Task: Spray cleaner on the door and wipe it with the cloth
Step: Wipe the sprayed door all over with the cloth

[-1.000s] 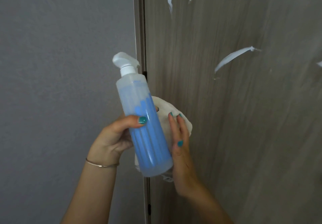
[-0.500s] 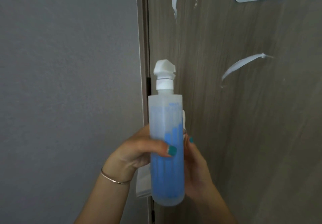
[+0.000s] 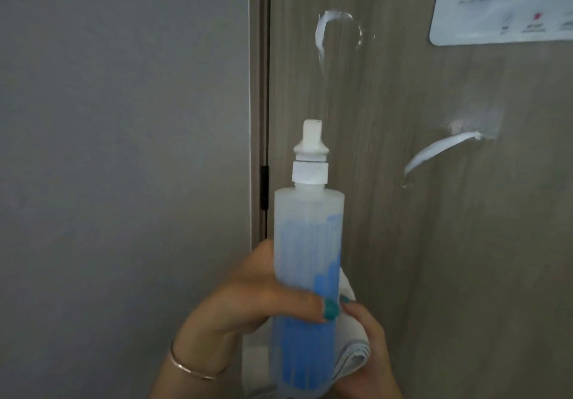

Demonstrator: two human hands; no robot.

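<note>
I count one spray bottle [image 3: 307, 274] gripped upright in my left hand [image 3: 248, 299], one folded cloth [image 3: 352, 352] clutched by my right hand [image 3: 372, 346], three white streaks on one door [image 3: 434, 243], bottle base cut off, notice print unreadable

Teal-painted nails [image 3: 331, 310] — thin gold bangle [image 3: 192, 367]

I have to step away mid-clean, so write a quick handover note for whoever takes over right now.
Left hand: grip closed around the spray bottle, upright, nozzle towards the door.
Right hand: holding the folded white cloth behind the bottle.
Done: hard to say; white smears are on the door, upper middle and right.
Left: spray the door, then wipe the smears off with the cloth. Avoid the posted sign.
</note>
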